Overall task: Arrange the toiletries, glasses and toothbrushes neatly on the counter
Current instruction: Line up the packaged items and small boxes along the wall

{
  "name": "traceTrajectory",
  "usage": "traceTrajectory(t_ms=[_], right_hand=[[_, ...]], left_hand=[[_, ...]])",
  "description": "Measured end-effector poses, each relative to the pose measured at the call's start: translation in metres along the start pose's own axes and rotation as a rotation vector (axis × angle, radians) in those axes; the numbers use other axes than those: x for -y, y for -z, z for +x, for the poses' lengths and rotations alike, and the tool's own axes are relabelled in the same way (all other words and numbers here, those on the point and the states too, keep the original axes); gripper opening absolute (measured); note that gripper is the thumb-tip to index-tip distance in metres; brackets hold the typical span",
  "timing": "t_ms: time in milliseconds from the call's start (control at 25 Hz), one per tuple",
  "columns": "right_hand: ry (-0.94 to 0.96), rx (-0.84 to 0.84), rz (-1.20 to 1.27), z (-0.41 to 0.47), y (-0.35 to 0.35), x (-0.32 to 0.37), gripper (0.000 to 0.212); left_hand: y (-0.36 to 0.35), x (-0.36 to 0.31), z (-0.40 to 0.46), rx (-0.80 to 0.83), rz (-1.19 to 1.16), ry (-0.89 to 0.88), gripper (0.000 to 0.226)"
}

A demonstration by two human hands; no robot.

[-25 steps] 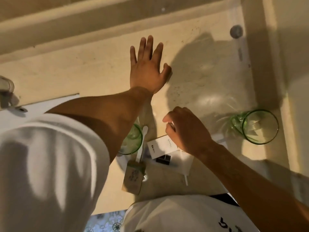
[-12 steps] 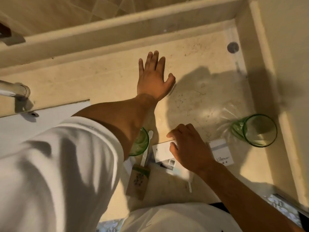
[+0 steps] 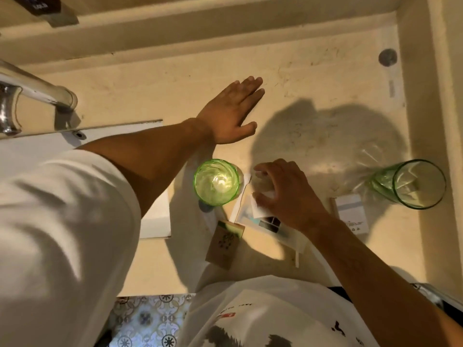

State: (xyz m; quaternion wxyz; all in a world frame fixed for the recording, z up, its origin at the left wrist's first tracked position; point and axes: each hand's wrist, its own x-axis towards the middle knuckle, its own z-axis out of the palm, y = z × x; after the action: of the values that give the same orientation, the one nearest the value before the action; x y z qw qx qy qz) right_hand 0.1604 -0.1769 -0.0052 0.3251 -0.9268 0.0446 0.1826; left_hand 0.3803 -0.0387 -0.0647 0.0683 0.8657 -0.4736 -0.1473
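My left hand (image 3: pixel 231 112) lies flat and open on the beige counter (image 3: pixel 313 78), fingers pointing to the far right. My right hand (image 3: pixel 285 194) curls down over a small white box (image 3: pixel 263 207) in a pile of toiletry packets (image 3: pixel 270 225); whether it grips the box I cannot tell. A green glass (image 3: pixel 216 181) stands upright just left of that hand. A second green glass (image 3: pixel 411 184) sits at the right, near the wall. A brown packet (image 3: pixel 224 242) with a toothbrush lies below the first glass. A white box (image 3: pixel 352 214) rests right of my wrist.
A chrome tap (image 3: pixel 32 96) and the white basin edge (image 3: pixel 155 216) are at the left. A round metal disc (image 3: pixel 387 57) sits in the far right corner. The wall ledge runs along the back and the right side. Patterned floor tiles show below the counter's front edge.
My left hand has turned from pointing away to pointing right, staying flat on the counter. My right hand has shifted over the white box. The first green glass is now uncovered by my left arm.
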Motion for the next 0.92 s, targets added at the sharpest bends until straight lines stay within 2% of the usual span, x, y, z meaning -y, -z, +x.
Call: traceTrajectory(t_ms=[160, 240, 440, 640, 800, 920], right_hand=[[0.101, 0.052, 0.026, 0.007, -0.012, 0.014, 0.092], [0.126, 0.082, 0.073, 0.012, -0.019, 0.022, 0.1], [0.167, 0.08, 0.05, 0.028, -0.023, 0.029, 0.089], [0.166, 0.078, 0.02, 0.028, -0.015, 0.02, 0.085], [0.032, -0.046, -0.016, 0.003, -0.009, -0.008, 0.065], [-0.093, -0.047, -0.045, -0.018, -0.011, -0.029, 0.052]], left_hand=[[-0.011, -0.002, -0.002, -0.039, 0.102, -0.014, 0.079], [-0.01, -0.001, -0.002, -0.066, 0.068, -0.011, 0.078], [-0.011, 0.0, -0.004, -0.172, -0.054, 0.003, 0.071], [-0.011, 0.0, -0.003, -0.19, -0.082, 0.033, 0.069], [-0.013, 0.001, -0.002, -0.197, -0.099, 0.05, 0.069], [-0.013, 0.001, -0.001, -0.209, -0.113, 0.042, 0.068]])
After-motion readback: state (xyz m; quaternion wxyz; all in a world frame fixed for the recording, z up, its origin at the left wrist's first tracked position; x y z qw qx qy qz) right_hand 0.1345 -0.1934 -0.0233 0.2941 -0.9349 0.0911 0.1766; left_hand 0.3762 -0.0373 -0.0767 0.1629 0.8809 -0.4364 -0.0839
